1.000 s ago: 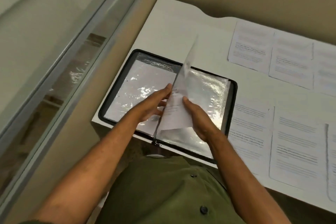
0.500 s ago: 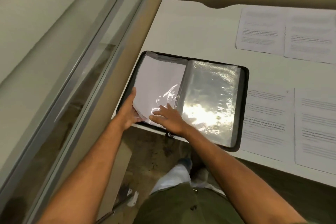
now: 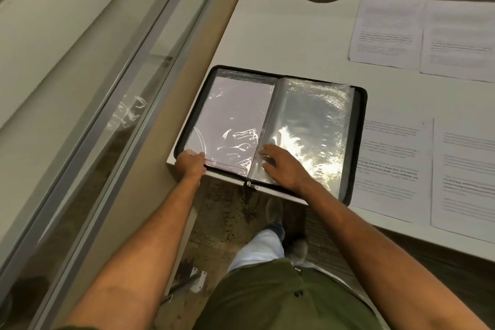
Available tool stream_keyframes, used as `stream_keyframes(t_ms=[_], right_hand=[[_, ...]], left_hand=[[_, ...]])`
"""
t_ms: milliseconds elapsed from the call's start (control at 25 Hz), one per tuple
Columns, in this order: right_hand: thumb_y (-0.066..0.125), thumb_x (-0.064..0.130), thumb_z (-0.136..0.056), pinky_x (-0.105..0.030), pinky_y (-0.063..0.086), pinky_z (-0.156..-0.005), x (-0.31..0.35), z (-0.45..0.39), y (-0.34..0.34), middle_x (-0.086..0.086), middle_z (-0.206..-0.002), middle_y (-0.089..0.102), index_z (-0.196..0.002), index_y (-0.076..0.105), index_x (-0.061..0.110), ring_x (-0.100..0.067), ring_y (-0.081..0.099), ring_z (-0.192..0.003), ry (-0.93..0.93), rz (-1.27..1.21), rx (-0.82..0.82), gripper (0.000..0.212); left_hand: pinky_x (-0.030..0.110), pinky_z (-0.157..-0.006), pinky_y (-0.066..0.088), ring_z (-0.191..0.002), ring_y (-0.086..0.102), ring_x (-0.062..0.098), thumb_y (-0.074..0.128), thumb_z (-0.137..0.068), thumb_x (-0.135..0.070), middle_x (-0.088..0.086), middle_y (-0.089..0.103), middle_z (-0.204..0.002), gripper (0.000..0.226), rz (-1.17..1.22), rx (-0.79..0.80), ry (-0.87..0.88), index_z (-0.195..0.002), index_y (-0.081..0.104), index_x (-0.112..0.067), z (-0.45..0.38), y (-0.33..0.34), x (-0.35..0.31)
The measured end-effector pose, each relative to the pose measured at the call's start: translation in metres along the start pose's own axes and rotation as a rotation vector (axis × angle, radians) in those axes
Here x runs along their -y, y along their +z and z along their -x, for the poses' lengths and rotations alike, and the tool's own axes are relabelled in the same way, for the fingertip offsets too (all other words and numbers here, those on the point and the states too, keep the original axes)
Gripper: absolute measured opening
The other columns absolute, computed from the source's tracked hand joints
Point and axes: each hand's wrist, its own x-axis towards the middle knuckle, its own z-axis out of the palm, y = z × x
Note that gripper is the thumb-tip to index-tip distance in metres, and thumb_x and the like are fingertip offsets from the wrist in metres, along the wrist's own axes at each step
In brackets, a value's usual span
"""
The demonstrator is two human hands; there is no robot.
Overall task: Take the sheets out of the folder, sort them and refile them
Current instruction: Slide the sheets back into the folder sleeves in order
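A black zip folder (image 3: 360, 142) lies open at the near left corner of the white desk (image 3: 281, 35). Its left page is a clear sleeve with a white sheet (image 3: 233, 115) inside. The right page is a shiny clear sleeve (image 3: 318, 120) with no sheet showing in it. My left hand (image 3: 191, 163) grips the folder's near left corner, fingers curled over the edge of the sleeve. My right hand (image 3: 284, 166) rests flat, fingers spread, on the lower part of the right sleeve beside the spine.
Printed sheets lie spread on the desk: two at the back right (image 3: 388, 35) and two more at the near right (image 3: 393, 169). A glass partition (image 3: 120, 94) runs along the left. The desk's near edge is just under my hands, with the floor and my legs below.
The sleeve that stood upright between my hands a second ago now lies flat on the left. My left hand slid to the near left corner; my right moved onto the right sleeve.
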Motion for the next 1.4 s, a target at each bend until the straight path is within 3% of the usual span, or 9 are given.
stream_keyframes(t_ms=[80, 160, 320, 480, 600, 840, 1080, 1240, 1400], right_hand=[[0.062, 0.019, -0.101, -0.046, 0.038, -0.121, -0.009, 0.010, -0.007, -0.002, -0.160, 0.046, -0.149, 0.054, 0.013, -0.018, 0.044, -0.147, 0.011, -0.037, -0.029, 0.049], [0.062, 0.018, -0.101, -0.045, 0.034, -0.124, -0.021, 0.020, -0.014, 0.000, -0.160, 0.046, -0.148, 0.054, 0.013, -0.016, 0.039, -0.151, 0.033, -0.047, -0.088, 0.049], [0.061, 0.015, -0.101, -0.045, 0.037, -0.122, -0.039, 0.041, -0.032, 0.001, -0.156, 0.051, -0.149, 0.052, 0.013, -0.012, 0.046, -0.145, 0.083, -0.066, -0.200, 0.050], [0.061, 0.017, -0.100, -0.045, 0.034, -0.123, -0.048, 0.050, -0.049, -0.003, -0.156, 0.050, -0.143, 0.059, 0.015, -0.015, 0.040, -0.147, 0.140, 0.005, -0.340, 0.043], [0.062, 0.016, -0.100, -0.043, 0.030, -0.125, -0.048, 0.050, -0.067, -0.007, -0.160, 0.045, -0.141, 0.062, 0.015, -0.023, 0.036, -0.151, 0.212, 0.031, -0.413, 0.041], [0.059, 0.026, -0.097, -0.049, 0.044, -0.115, -0.062, 0.029, -0.106, -0.002, -0.149, 0.056, -0.138, 0.063, 0.020, -0.018, 0.053, -0.139, 0.260, -0.060, -0.479, 0.041], [0.061, 0.020, -0.098, -0.047, 0.041, -0.117, -0.066, 0.000, -0.163, -0.011, -0.154, 0.052, -0.140, 0.061, 0.013, -0.025, 0.049, -0.142, 0.348, -0.075, -0.591, 0.043], [0.059, 0.011, -0.102, -0.022, 0.028, -0.114, -0.072, -0.022, -0.207, -0.012, -0.153, 0.051, -0.138, 0.061, 0.008, -0.025, 0.042, -0.145, 0.407, -0.067, -0.683, 0.036], [0.059, 0.025, -0.106, -0.020, 0.020, -0.116, -0.098, -0.052, -0.239, -0.007, -0.163, 0.041, -0.149, 0.053, 0.015, -0.021, 0.034, -0.151, 0.432, -0.025, -0.751, 0.045]], left_hand=[[0.042, -0.087, 0.057, -0.096, 0.070, 0.038, 0.072, -0.091, -0.016, 0.021, 0.070, -0.114, 0.021, -0.161, -0.078, 0.075, -0.104, 0.063, -0.002, 0.012, 0.002, -0.005], [0.045, -0.097, 0.046, -0.123, 0.054, 0.041, 0.076, -0.086, -0.014, 0.020, 0.052, -0.140, 0.059, -0.275, -0.173, 0.131, -0.137, 0.047, -0.006, 0.028, 0.010, -0.009], [0.049, -0.113, 0.026, -0.143, 0.028, 0.032, 0.075, -0.083, -0.017, 0.010, 0.030, -0.158, 0.078, -0.563, -0.215, 0.376, -0.150, 0.035, -0.020, 0.042, 0.034, -0.011], [0.048, -0.114, 0.028, -0.139, 0.042, 0.029, 0.064, -0.095, -0.021, 0.004, 0.047, -0.149, 0.041, -0.695, 0.152, 0.813, -0.135, 0.056, -0.025, 0.061, 0.072, -0.029], [0.047, -0.102, 0.043, -0.125, 0.054, 0.031, 0.064, -0.094, -0.018, 0.002, 0.056, -0.135, 0.027, -0.684, 0.250, 1.041, -0.120, 0.065, -0.024, 0.076, 0.103, -0.055], [0.050, -0.112, 0.033, -0.138, 0.044, 0.031, 0.069, -0.093, -0.024, 0.006, 0.049, -0.150, 0.040, -0.615, 0.418, 1.115, -0.132, 0.063, -0.021, 0.058, 0.154, -0.103], [0.047, -0.113, 0.033, -0.141, 0.044, 0.030, 0.065, -0.094, -0.031, 0.006, 0.050, -0.152, 0.040, -0.609, 0.495, 1.176, -0.133, 0.063, -0.023, 0.025, 0.197, -0.180], [0.047, -0.115, 0.031, -0.141, 0.042, 0.028, 0.066, -0.096, -0.027, 0.004, 0.047, -0.153, 0.041, -0.534, 0.555, 1.139, -0.137, 0.061, -0.023, 0.014, 0.228, -0.236], [0.045, -0.115, 0.031, -0.142, 0.039, 0.026, 0.063, -0.098, -0.027, 0.001, 0.045, -0.153, 0.043, -0.471, 0.629, 1.085, -0.140, 0.057, -0.023, 0.004, 0.265, -0.288]])
